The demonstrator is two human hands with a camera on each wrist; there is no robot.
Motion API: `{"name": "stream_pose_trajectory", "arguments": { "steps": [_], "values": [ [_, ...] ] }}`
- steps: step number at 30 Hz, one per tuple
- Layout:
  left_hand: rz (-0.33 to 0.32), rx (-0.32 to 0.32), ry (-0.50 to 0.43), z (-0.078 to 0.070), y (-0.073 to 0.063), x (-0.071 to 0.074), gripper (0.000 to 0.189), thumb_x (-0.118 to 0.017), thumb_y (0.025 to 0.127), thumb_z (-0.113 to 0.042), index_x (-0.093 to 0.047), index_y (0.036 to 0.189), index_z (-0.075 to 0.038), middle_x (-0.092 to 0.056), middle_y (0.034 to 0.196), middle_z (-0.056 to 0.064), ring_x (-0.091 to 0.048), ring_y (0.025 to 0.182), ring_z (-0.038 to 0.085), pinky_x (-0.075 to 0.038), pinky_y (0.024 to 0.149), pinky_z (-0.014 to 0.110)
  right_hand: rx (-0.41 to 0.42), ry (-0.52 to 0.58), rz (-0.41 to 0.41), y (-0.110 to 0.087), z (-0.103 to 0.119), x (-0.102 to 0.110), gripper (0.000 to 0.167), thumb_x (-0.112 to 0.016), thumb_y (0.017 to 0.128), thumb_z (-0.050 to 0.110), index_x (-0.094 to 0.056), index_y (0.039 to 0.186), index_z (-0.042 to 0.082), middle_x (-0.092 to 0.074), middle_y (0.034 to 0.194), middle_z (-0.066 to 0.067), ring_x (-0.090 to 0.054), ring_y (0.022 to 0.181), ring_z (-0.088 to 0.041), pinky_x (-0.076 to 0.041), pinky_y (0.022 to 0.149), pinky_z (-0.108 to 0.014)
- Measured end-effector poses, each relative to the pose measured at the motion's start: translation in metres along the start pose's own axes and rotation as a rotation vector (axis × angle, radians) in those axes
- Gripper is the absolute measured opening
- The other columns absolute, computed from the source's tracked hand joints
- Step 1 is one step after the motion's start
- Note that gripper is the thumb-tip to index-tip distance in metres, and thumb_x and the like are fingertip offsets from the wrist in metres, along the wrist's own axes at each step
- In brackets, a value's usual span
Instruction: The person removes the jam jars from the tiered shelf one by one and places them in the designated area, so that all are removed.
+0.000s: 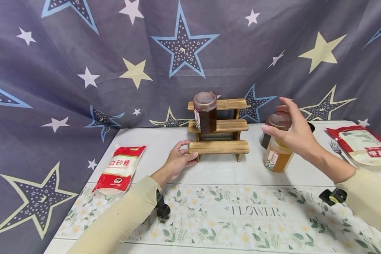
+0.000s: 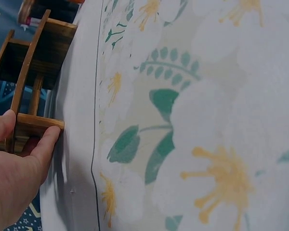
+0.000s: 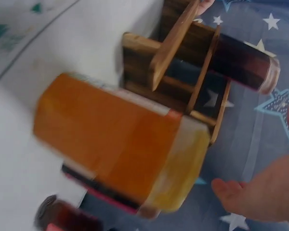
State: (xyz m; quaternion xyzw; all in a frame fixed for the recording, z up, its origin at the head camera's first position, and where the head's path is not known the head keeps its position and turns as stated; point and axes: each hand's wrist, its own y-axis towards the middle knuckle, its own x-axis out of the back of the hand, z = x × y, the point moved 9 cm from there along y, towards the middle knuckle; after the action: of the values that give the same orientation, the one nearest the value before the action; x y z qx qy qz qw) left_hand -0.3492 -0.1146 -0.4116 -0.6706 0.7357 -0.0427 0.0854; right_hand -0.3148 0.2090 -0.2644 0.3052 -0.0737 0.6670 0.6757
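Observation:
A three-step wooden display stand point(image 1: 223, 146) stands on the table, and my left hand point(image 1: 177, 158) grips the left end of its lowest step. In the left wrist view, fingers point(image 2: 47, 149) lie against the wood. A dark brown jar point(image 1: 207, 118) with a translucent lid sits on the stand's middle step, at the left. My right hand point(image 1: 295, 134) is spread, holding nothing, just above an amber honey jar point(image 1: 279, 160) right of the stand. That jar looms large in the right wrist view, its yellowish lid point(image 3: 180, 166) towards the hand. Another dark jar point(image 1: 265, 140) is partly hidden behind it.
A red and white sugar bag point(image 1: 120, 169) lies at the left. On the right are a fork point(image 1: 335, 145) and a red and cream packet point(image 1: 365, 144). A black-ended object point(image 1: 311, 127) shows behind my right hand. A starry curtain point(image 1: 114, 53) hangs behind the table.

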Motion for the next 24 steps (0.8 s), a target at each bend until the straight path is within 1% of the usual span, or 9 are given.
{"name": "stream_pose_trajectory", "arguments": {
  "steps": [2, 4, 8, 11, 14, 16, 20, 24],
  "values": [
    [0.000, 0.006, -0.003, 0.001, 0.000, 0.000, 0.057, -0.064, 0.089, 0.006, -0.040, 0.138, -0.010, -0.058, 0.119, 0.021, -0.065, 0.097, 0.029, -0.055, 0.092, 0.045, 0.001, 0.001, 0.024, 0.003, 0.005, -0.009, 0.097, -0.076, 0.084, 0.027, -0.010, 0.155, 0.022, -0.033, 0.147, -0.020, -0.039, 0.129, -0.042, -0.037, 0.105, -0.060],
    [-0.001, 0.007, -0.002, 0.001, 0.000, 0.000, 0.057, -0.064, 0.089, 0.006, -0.041, 0.138, -0.010, -0.058, 0.119, 0.021, -0.065, 0.097, 0.029, -0.055, 0.091, 0.045, 0.020, 0.008, 0.052, 0.005, 0.012, -0.018, 0.096, -0.076, 0.085, 0.026, -0.010, 0.155, 0.021, -0.033, 0.147, -0.020, -0.038, 0.130, -0.041, -0.037, 0.106, -0.058],
    [0.000, 0.004, 0.003, 0.000, 0.001, 0.001, 0.057, -0.064, 0.089, 0.005, -0.041, 0.138, -0.010, -0.058, 0.119, 0.022, -0.065, 0.098, 0.030, -0.056, 0.090, 0.044, 0.056, 0.033, 0.122, 0.014, 0.023, -0.039, 0.094, -0.075, 0.086, 0.026, -0.010, 0.155, 0.021, -0.032, 0.147, -0.019, -0.034, 0.134, -0.037, -0.038, 0.106, -0.055],
    [0.002, 0.006, 0.007, 0.000, 0.001, 0.001, 0.057, -0.064, 0.089, 0.004, -0.041, 0.138, -0.011, -0.058, 0.119, 0.021, -0.065, 0.099, 0.032, -0.056, 0.090, 0.043, 0.055, 0.037, 0.155, 0.023, 0.029, -0.054, 0.095, -0.076, 0.085, 0.031, -0.012, 0.154, 0.023, -0.032, 0.147, -0.017, -0.033, 0.136, -0.033, -0.041, 0.104, -0.053],
    [0.003, 0.008, 0.008, 0.000, 0.002, 0.001, 0.056, -0.064, 0.090, 0.003, -0.040, 0.139, -0.011, -0.059, 0.117, 0.020, -0.065, 0.100, 0.033, -0.056, 0.090, 0.044, 0.051, 0.049, 0.166, 0.035, 0.036, -0.070, 0.097, -0.077, 0.082, 0.034, -0.013, 0.154, 0.024, -0.033, 0.148, -0.016, -0.034, 0.136, -0.032, -0.043, 0.103, -0.053],
    [0.006, 0.012, 0.006, 0.001, 0.002, 0.000, 0.056, -0.064, 0.090, 0.003, -0.040, 0.139, -0.012, -0.059, 0.117, 0.019, -0.064, 0.100, 0.034, -0.056, 0.090, 0.044, 0.063, 0.051, 0.163, 0.043, 0.043, -0.079, 0.098, -0.079, 0.081, 0.035, -0.015, 0.154, 0.024, -0.034, 0.147, -0.017, -0.036, 0.134, -0.033, -0.046, 0.100, -0.053],
    [0.004, 0.012, 0.006, 0.001, 0.001, -0.001, 0.056, -0.064, 0.090, 0.004, -0.040, 0.138, -0.011, -0.059, 0.118, 0.020, -0.064, 0.102, 0.035, -0.056, 0.091, 0.044, 0.080, 0.061, 0.167, 0.058, 0.057, -0.099, 0.100, -0.080, 0.079, 0.037, -0.016, 0.154, 0.022, -0.037, 0.144, -0.017, -0.039, 0.132, -0.033, -0.048, 0.098, -0.052],
    [0.002, 0.016, 0.011, 0.000, 0.000, -0.001, 0.057, -0.064, 0.089, 0.004, -0.040, 0.139, -0.011, -0.058, 0.119, 0.021, -0.063, 0.104, 0.036, -0.055, 0.091, 0.043, 0.086, 0.074, 0.165, 0.069, 0.066, -0.117, 0.102, -0.081, 0.078, 0.037, -0.016, 0.154, 0.019, -0.039, 0.140, -0.017, -0.044, 0.126, -0.032, -0.048, 0.097, -0.050]
  ]
}}
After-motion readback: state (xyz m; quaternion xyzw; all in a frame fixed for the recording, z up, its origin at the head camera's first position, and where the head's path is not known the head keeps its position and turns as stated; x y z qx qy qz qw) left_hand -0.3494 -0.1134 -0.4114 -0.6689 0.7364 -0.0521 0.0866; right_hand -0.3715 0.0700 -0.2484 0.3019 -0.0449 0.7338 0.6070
